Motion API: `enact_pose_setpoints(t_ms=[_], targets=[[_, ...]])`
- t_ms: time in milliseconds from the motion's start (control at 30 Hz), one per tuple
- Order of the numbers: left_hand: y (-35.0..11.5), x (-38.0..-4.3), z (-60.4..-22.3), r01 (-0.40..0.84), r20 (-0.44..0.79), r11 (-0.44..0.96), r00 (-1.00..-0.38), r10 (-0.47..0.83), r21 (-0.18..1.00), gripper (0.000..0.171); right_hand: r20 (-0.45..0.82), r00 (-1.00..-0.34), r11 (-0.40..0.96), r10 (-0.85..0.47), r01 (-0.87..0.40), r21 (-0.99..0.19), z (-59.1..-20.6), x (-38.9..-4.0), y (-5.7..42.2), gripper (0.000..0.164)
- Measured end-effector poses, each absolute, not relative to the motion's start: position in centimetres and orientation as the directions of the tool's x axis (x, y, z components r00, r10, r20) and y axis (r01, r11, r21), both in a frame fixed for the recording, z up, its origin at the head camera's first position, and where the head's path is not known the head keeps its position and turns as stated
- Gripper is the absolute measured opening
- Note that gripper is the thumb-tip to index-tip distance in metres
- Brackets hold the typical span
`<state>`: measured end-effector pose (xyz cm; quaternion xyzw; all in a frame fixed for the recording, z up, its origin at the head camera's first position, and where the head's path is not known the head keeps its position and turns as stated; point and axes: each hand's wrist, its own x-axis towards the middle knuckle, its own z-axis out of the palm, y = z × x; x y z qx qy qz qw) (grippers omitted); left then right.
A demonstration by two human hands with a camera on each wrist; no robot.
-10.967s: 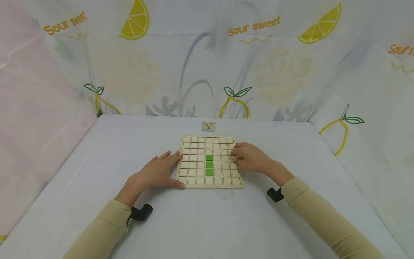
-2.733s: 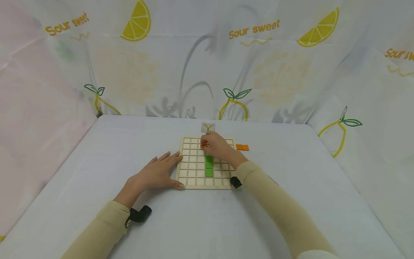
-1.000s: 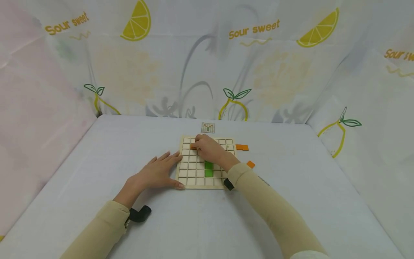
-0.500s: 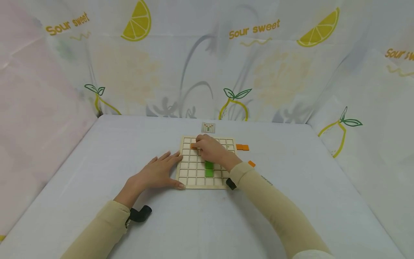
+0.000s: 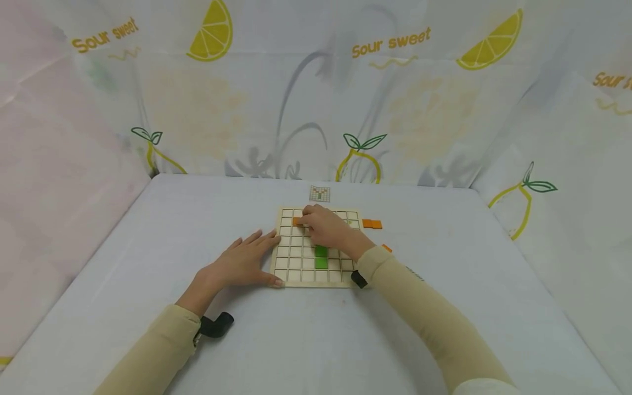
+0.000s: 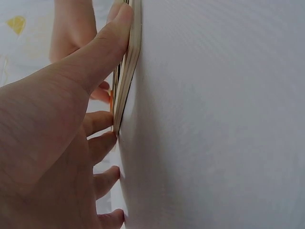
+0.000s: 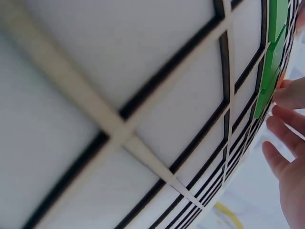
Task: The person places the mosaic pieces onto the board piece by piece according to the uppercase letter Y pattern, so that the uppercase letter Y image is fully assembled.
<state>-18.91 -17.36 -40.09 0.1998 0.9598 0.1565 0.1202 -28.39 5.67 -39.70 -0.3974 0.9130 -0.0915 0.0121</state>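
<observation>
A wooden grid board (image 5: pixel 294 261) lies on the white table. My left hand (image 5: pixel 243 260) rests along its left side, fingers spread, thumb (image 6: pixel 107 40) on the near left corner. My right hand (image 5: pixel 327 227) reaches over the board's upper part. Its thumb and index finger pinch an orange square tile (image 5: pixel 297 221) at a cell in the second row from the far edge. Two green tiles (image 5: pixel 321 258) show in the middle column. The right hand hides the cells beneath it. In the right wrist view, its fingers (image 7: pixel 286 131) meet the orange tile beyond the green tiles (image 7: pixel 274 57).
Two orange tiles (image 5: pixel 372 224) lie side by side right of the board. Another orange tile (image 5: pixel 387 248) is partly hidden by the right forearm. A small picture card (image 5: pixel 320 193) with a coloured grid pattern lies beyond the board. Printed cloth walls (image 5: pixel 266 93) border the table.
Eleven seconds ago my right hand was at the board's right edge. It has crossed leftward, and an orange tile now shows at upper left. The left hand stays put; the last second shows little movement.
</observation>
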Motion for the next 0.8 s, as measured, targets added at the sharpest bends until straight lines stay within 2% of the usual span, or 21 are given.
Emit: enact_pose_setpoints(t_ms=[567,800], targets=[[-17.4,-18.9,-40.4,0.342,-0.163,0.871,-0.894,0.417,0.354,0.114,0.059,-0.652,0.643,-0.756,-0.756,-0.118,-39.4,-27.5,7.0,0.037],[-17.3,-18.8,-40.3,0.349,-0.155,0.870,-0.894,0.421,0.349,0.112,0.087,-0.653,0.635,-0.752,-0.754,-0.170,-38.8,-26.9,8.1,0.032]])
